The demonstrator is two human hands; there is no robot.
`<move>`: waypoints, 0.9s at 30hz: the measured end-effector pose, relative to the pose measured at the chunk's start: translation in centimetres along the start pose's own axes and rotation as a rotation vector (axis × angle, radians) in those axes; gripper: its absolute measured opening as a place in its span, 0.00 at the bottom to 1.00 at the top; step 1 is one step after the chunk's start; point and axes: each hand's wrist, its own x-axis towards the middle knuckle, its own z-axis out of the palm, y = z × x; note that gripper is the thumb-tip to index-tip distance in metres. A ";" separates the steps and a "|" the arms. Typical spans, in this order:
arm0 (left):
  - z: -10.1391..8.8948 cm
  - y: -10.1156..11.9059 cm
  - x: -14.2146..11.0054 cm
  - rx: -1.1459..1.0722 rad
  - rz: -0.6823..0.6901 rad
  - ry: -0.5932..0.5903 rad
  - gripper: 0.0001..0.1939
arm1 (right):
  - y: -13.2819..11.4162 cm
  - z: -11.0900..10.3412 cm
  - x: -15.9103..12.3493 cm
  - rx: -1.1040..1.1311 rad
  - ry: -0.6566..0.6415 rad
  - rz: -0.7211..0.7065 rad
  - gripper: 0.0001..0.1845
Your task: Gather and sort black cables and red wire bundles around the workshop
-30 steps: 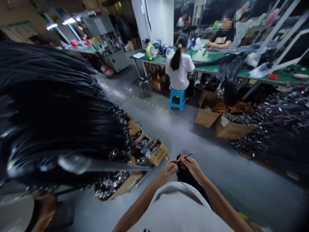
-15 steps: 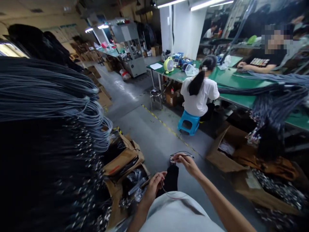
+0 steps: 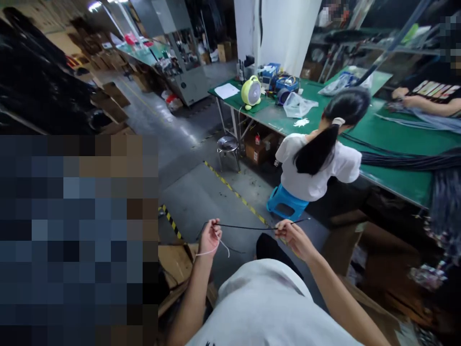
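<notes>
A thin black cable [image 3: 247, 228] runs between my two hands in front of my body, pulled nearly straight. My left hand [image 3: 211, 239] is closed in a pinch on its left part, and a white cord [image 3: 224, 246] loops out below those fingers. At the other side, my right hand [image 3: 292, 238] pinches the cable near its right end. The short free tip beyond the right fingers points up and to the right, with a small light-coloured end.
A person in a white shirt [image 3: 317, 158] sits on a blue stool [image 3: 287, 204] at a green table [image 3: 396, 180]. A yellow-green fan [image 3: 251, 92] stands on it. Metal stool [image 3: 227, 145], cardboard boxes [image 3: 176, 263] and yellow-black floor tape [image 3: 234, 191] lie around. The lower left is pixelated.
My hands have moved apart and up, stretching the black cable between them. The view has moved forward, closer to the seated person and the green table.
</notes>
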 end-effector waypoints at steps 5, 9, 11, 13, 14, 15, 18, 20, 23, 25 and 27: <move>3.3 4.8 10.3 0.272 -0.071 -0.076 0.08 | -3.8 -3.4 12.7 0.028 0.045 -0.088 0.22; 7.7 6.7 17.3 0.496 -0.048 -0.055 0.17 | -10.6 -2.2 26.0 0.108 -0.026 -0.318 0.19; 10.5 8.3 20.3 0.586 0.009 -0.024 0.20 | -15.2 -1.3 32.8 0.117 -0.037 -0.438 0.17; 13.1 10.2 23.3 0.675 0.068 -0.022 0.22 | -20.0 -1.0 39.3 0.080 0.006 -0.552 0.17; 14.4 11.1 24.8 0.716 0.097 -0.021 0.22 | -22.4 -1.2 42.4 0.056 0.048 -0.611 0.17; 15.6 12.0 26.4 0.748 0.124 -0.016 0.23 | -24.6 -1.5 45.5 0.031 0.093 -0.669 0.17; 19.0 14.0 31.3 0.769 0.158 0.023 0.24 | -30.8 -3.3 54.1 -0.029 0.200 -0.820 0.18; 21.4 14.8 34.8 0.741 0.131 0.018 0.25 | -34.4 -4.7 59.2 -0.036 0.221 -0.915 0.17; 25.2 15.7 40.6 0.717 0.076 -0.055 0.26 | -38.2 -7.0 65.6 -0.002 0.222 -1.041 0.17; 27.8 16.6 44.5 0.735 0.047 -0.109 0.25 | -39.2 -8.3 68.7 0.027 0.260 -1.066 0.16; 30.5 18.0 48.3 0.763 0.032 -0.152 0.24 | -38.6 -9.4 71.2 0.061 0.353 -1.026 0.13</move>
